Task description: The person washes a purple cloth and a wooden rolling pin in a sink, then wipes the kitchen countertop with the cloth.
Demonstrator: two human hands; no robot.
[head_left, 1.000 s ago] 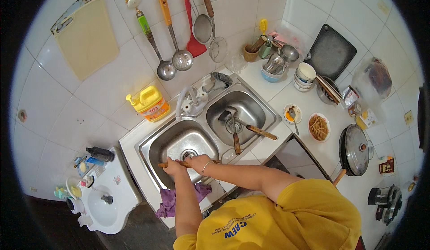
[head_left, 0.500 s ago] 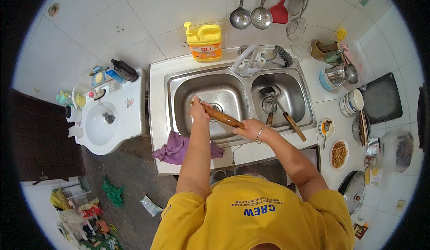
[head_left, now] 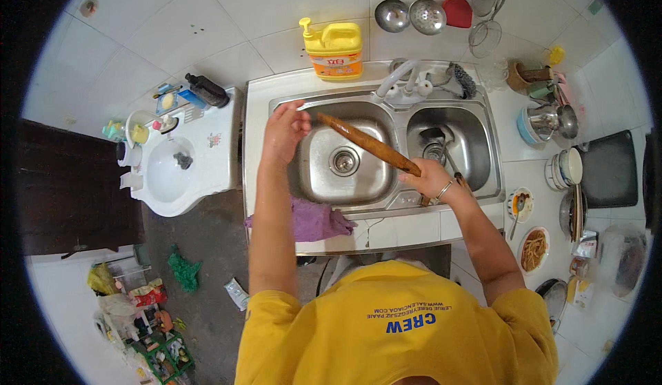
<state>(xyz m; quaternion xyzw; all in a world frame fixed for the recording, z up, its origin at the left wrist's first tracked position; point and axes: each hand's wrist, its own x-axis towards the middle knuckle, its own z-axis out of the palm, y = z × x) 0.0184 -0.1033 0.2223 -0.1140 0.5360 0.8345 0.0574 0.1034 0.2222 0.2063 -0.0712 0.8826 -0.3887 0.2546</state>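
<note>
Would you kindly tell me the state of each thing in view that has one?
Rolling pin: held by one end
Right hand: grip closed on the rolling pin
Left hand: grip open, holding nothing
Purple cloth: crumpled
Faucet: no running water visible
Yellow jug: upright
Right basin: utensils inside
Ladle, skimmer, red spatula: hanging
White dish: filled with noodle-like food
Small dish: spoon resting in it
White bowls: stacked
</note>
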